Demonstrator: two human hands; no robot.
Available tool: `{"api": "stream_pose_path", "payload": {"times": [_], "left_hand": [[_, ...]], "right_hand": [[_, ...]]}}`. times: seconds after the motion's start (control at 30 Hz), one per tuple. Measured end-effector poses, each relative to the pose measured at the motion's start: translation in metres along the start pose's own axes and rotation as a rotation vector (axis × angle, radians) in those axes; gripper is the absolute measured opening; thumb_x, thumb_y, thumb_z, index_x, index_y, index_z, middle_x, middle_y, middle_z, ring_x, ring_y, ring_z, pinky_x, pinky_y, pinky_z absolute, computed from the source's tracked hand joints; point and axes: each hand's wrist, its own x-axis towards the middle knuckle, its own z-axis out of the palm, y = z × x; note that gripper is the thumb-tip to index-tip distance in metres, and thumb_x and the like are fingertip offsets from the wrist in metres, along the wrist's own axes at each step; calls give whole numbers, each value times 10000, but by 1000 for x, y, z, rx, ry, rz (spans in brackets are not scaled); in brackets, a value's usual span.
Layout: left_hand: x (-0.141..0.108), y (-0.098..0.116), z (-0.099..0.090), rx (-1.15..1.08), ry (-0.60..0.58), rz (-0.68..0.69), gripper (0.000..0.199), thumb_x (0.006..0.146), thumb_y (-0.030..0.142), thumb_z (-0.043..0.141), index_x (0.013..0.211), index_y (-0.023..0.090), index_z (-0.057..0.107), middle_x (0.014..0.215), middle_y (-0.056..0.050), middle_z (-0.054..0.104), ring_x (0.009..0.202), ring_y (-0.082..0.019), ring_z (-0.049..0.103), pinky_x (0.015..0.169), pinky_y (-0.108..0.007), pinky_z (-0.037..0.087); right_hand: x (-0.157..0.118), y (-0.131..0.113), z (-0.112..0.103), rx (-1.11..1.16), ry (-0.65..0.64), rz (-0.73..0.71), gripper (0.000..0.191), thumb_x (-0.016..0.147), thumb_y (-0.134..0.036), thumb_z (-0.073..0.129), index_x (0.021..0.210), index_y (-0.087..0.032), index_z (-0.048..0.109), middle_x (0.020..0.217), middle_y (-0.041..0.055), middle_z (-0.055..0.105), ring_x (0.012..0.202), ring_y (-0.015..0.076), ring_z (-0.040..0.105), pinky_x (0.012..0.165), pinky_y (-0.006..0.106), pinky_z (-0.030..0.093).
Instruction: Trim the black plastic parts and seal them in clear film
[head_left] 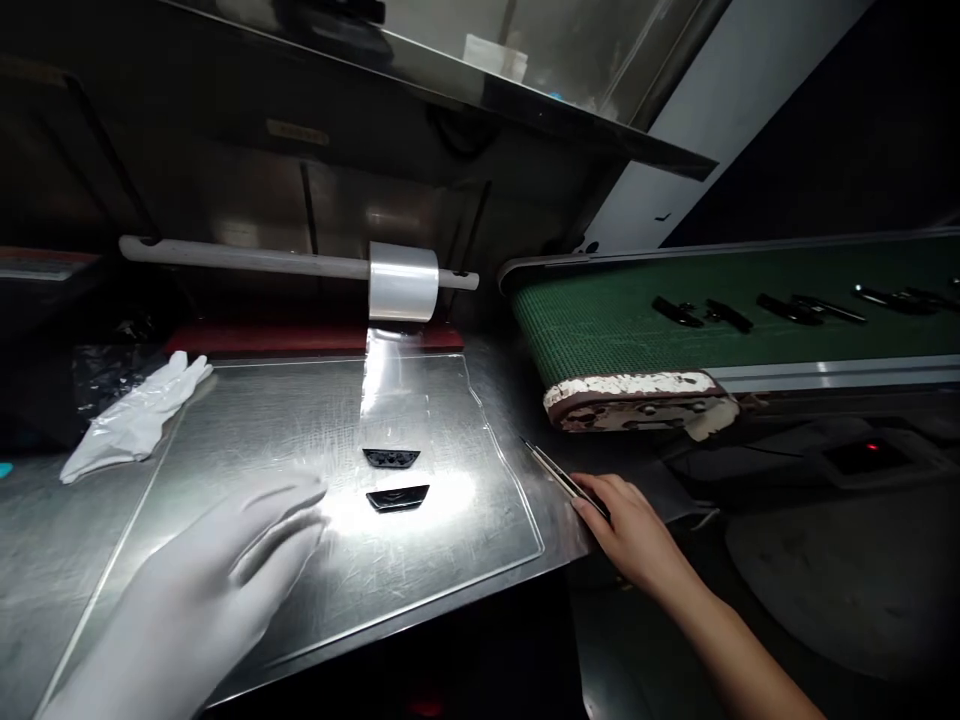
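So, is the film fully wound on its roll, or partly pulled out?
Partly pulled out: a clear strip extends from the roll on the white rod toward the upper black part.

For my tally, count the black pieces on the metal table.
2. The far black piece lies by the clear film's end; the near black piece lies closer to the camera. The left hand might hide others.
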Motion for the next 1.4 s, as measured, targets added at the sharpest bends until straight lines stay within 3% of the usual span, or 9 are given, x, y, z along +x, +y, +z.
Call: {"api": "stream_pose_path", "payload": {"times": [0.1, 0.23, 0.33, 0.5, 0.7, 0.9, 1.13, 1.27, 1.4], "left_hand": [[42, 3, 16, 377, -42, 215, 497, 937, 531, 645, 1362, 274, 658, 1630, -96, 472, 1494, -394, 427, 1221, -612, 377], [68, -3, 35, 493, -131, 187, 633, 940, 494, 648, 1481, 178, 554, 1685, -177, 368, 1597, -373, 240, 1267, -583, 315], [70, -9, 42, 492, -144, 164, 622, 944, 457, 656, 1500, 206, 534, 1679, -161, 383, 1600, -369, 236, 1263, -576, 333], [68, -12, 45, 474, -125, 166, 542, 930, 380, 686, 1439, 230, 573, 1668, -136, 404, 1593, -337, 269, 1270, -541, 345], [66, -8, 46, 429, -124, 189, 165, 924, 293, 680, 1083, 254, 703, 1635, -92, 438, 1571, -308, 327, 1268, -503, 364], [66, -9, 45, 434, -174, 165, 143, 922, 298, 682, 1058, 271, 714, 1661, -77, 401, 1594, -333, 264, 1275, -530, 338], [68, -5, 42, 450, -184, 197, 140, 941, 329, 661, 1057, 261, 700, 1642, -77, 387, 1541, -320, 356, 1252, -500, 370], [64, 13, 45, 505, -202, 283, 133, 976, 301, 617, 1055, 247, 710, 1294, -106, 641, 1271, -314, 576, 1082, -497, 496], [61, 32, 60, 590, -323, 397, 131, 968, 353, 659, 1046, 271, 725, 1000, -51, 715, 960, -274, 655, 868, -427, 539]], "right_hand": [[1, 1, 1, 30, 35, -16, 276, 979, -407, 474, 1110, -238, 648, 1101, 127, 704, 1030, 324, 703, 891, 471, 563], [12, -33, -12, 89, 21, -110, 230, 1039, -373, 403, 1110, -240, 578, 999, 98, 701, 877, 283, 715, 756, 414, 574], [32, -80, -11, 162, -114, -293, 218, 1061, -331, 430, 1173, -258, 603, 965, 48, 724, 833, 231, 717, 725, 343, 571], [72, -156, 16, 176, -256, -572, 268, 1068, -338, 520, 1241, -282, 717, 1048, 42, 744, 922, 207, 718, 806, 312, 532], [86, -181, 38, 77, -295, -677, 281, 1074, -334, 534, 1257, -296, 743, 973, 33, 715, 803, 178, 687, 675, 276, 448], [85, -142, 26, 20, -312, -659, 312, 1083, -371, 494, 1278, -315, 731, 971, 32, 708, 819, 201, 698, 659, 296, 460], [57, -21, -10, -7, -220, -491, 332, 1090, -422, 470, 1240, -302, 742, 1027, 49, 728, 865, 208, 720, 768, 333, 561], [29, 36, -3, 25, 8, -345, 317, 1063, -464, 517, 1232, -313, 739, 1032, 41, 731, 942, 230, 715, 818, 344, 562], [15, 57, 19, 9, 186, -250, 403, 1056, -493, 488, 1256, -241, 731, 1038, 97, 694, 988, 302, 666, 859, 448, 536]]}}
